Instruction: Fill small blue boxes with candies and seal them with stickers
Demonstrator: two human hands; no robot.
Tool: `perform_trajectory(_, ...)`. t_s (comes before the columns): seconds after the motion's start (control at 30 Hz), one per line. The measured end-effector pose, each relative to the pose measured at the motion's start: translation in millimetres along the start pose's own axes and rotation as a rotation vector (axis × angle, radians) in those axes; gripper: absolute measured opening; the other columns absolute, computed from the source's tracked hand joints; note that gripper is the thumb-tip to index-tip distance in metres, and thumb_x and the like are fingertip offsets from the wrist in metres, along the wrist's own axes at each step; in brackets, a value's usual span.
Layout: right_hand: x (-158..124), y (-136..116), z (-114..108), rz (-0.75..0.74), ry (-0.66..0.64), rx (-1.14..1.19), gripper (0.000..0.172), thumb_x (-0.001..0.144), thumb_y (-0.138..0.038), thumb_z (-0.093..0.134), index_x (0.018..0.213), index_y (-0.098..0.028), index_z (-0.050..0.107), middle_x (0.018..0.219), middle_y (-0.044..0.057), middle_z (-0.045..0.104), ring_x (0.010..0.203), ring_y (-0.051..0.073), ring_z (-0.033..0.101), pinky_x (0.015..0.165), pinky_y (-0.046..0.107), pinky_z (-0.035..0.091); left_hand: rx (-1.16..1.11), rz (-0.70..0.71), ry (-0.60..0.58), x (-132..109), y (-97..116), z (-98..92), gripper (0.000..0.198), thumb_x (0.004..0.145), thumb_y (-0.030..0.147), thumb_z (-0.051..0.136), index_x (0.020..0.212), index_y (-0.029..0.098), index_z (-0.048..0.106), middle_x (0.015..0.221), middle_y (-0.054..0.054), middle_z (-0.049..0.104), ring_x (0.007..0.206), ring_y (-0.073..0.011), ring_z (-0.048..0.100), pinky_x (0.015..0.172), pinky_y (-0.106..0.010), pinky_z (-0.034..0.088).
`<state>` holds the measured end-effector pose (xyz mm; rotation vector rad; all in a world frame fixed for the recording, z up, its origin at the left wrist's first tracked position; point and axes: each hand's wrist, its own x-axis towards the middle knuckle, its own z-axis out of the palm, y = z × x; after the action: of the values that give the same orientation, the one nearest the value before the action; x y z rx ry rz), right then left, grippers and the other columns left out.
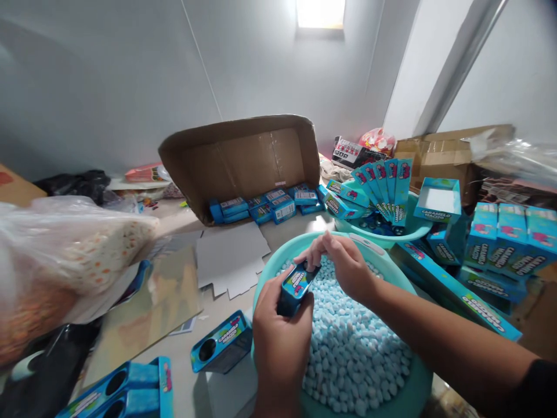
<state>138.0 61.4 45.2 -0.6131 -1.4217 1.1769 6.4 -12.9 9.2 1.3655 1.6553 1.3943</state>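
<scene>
My left hand [282, 331] is wrapped round a small blue candy box [297, 284] and holds it tilted above a turquoise basin [415, 278] full of pale blue candies [348, 348]. My right hand [342, 261] reaches over from the right, cupped with the fingers drawn together. Its fingertips are at the box's upper end, by a dark opening. Whatever lies inside those fingers is hidden. Left of the basin stands a second candy box [223, 342] with a round hole in its top. More holed boxes [126, 389] sit at the lower left.
A large cardboard box [243, 157] lies on its side at the back, with several packed blue boxes [282, 207] at its mouth. Another basin [418, 229] holds blue cartons. More blue cartons [498, 238] stand at right. Plastic bags of candy [52, 273] bulge at left, near white card sheets [230, 252].
</scene>
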Motion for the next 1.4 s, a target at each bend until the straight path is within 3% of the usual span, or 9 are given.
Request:
perform_trajectory(0.23, -6.1, -1.4, -1.9, -0.098, -0.017, -0.186, 0.054, 0.101, -0.051, 0.039, 0.063, -0.02, 0.061, 0.063, 0.004, 0.063, 0.072, 0.021, 0.066, 0.069, 0.032, 0.049, 0.025, 0.026, -0.004, -1.8, 1.3, -0.7, 0.038, 0.076, 0.03, 0.071, 0.114, 0.028, 0.066, 0.107, -0.002, 0.071, 0.101, -0.0229, 0.067, 0.096, -0.039, 0.05)
perform_trajectory(0.43, -8.2, -1.7, -2.5, -0.134, -0.032, -0.246, 0.05, 0.101, -0.049, 0.04, 0.064, -0.023, 0.061, 0.065, 0.005, 0.063, 0.078, 0.023, 0.066, 0.076, 0.036, 0.05, 0.018, 0.021, 0.048, -1.3, 2.9, -1.9, 0.039, 0.075, 0.03, 0.073, 0.113, 0.025, 0.067, 0.103, -0.004, 0.072, 0.098, -0.0242, 0.067, 0.095, -0.04, 0.051)
perform_trajectory(0.67, -8.8, -0.8, -2.8, -0.205, -0.026, -0.259, 0.047, 0.103, -0.04, 0.037, 0.066, -0.021, 0.059, 0.068, 0.005, 0.065, 0.076, 0.022, 0.065, 0.074, 0.035, 0.05, -0.01, 0.022, 0.08, -0.8, 5.6, -2.2, 0.039, 0.075, 0.028, 0.072, 0.113, 0.026, 0.067, 0.106, -0.004, 0.071, 0.1, -0.0241, 0.067, 0.096, -0.04, 0.05)
perform_trajectory(0.97, -9.7, -1.1, -6.7, -0.192, -0.005, -0.373, 0.052, 0.104, -0.043, 0.032, 0.063, -0.021, 0.056, 0.061, 0.003, 0.054, 0.059, 0.018, 0.05, 0.063, 0.032, 0.041, -0.017, 0.072, 0.103, -2.3, 6.8, 0.1, 0.04, 0.074, 0.027, 0.072, 0.114, 0.024, 0.068, 0.104, -0.005, 0.071, 0.098, -0.0242, 0.067, 0.097, -0.041, 0.05)
perform_trajectory(1.4, -1.2, -2.5, -3.9, -0.211, -0.106, -0.542, 0.039, 0.105, -0.034, 0.035, 0.076, -0.019, 0.056, 0.082, 0.004, 0.052, 0.078, 0.019, 0.051, 0.071, 0.033, 0.04, -0.014, 0.069, 0.099, -1.6, 0.5, -3.7, 0.042, 0.076, 0.033, 0.073, 0.117, 0.024, 0.066, 0.107, -0.006, 0.071, 0.097, -0.0243, 0.068, 0.094, -0.04, 0.052)
